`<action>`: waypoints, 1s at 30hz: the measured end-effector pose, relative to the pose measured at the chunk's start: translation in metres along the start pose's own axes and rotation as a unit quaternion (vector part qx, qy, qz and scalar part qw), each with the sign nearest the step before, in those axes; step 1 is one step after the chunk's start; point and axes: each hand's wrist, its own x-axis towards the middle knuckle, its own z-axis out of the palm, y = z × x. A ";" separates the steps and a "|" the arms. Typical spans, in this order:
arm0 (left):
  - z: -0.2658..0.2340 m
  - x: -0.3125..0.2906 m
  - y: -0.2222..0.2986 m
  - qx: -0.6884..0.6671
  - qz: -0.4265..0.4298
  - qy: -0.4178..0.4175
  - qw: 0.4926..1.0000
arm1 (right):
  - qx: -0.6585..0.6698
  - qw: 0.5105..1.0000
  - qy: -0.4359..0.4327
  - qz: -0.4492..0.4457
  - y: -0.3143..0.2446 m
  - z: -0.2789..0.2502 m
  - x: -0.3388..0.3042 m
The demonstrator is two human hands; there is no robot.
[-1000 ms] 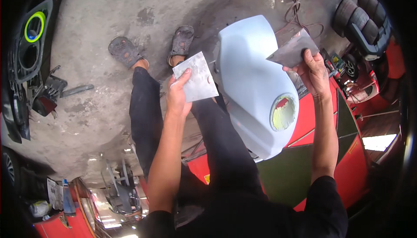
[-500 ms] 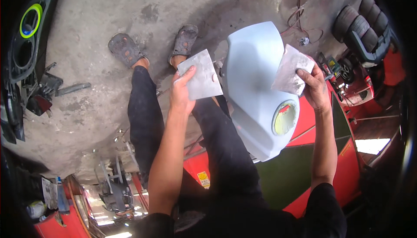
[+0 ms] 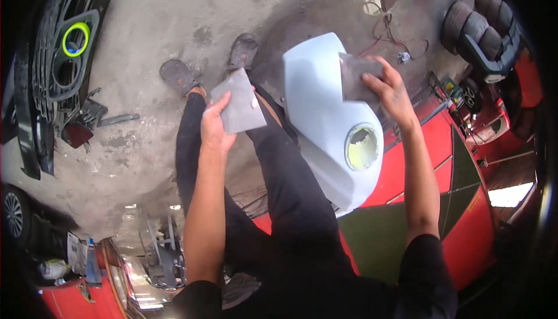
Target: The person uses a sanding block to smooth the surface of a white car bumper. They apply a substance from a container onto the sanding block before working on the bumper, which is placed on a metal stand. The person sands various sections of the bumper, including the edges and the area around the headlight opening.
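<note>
Evidently, in the head view, both hands are occupied: the left hand (image 3: 218,122) grasps a pale square plate (image 3: 241,107), thumb across its face, and the right hand (image 3: 390,89) grasps a dark plate (image 3: 356,80), which overlaps the upper right edge of the light blue panel (image 3: 314,86). If the right wrist dips, a plate corner could scratch the panel's smooth face; a loosened thumb might drop either plate onto the concrete floor (image 3: 157,22). The ragged yellow-green lining (image 3: 361,156) of the panel's round hole could chip if knocked. Blur on the dark plate hides whether it touches the panel; most fingers behind the plates are hidden, and I cannot tell what carries the panel.
</note>
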 end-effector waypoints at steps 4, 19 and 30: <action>0.022 0.030 -0.028 -0.035 -0.010 0.052 0.998 | -0.336 0.925 -0.017 -0.174 0.009 -0.015 0.026; -0.010 0.164 -0.082 -0.101 -0.126 0.102 0.982 | -0.536 0.808 -0.041 -0.242 0.061 0.044 0.119; 0.000 0.175 -0.078 -0.029 -0.200 0.077 0.976 | -0.515 0.829 -0.037 -0.216 0.064 0.001 0.122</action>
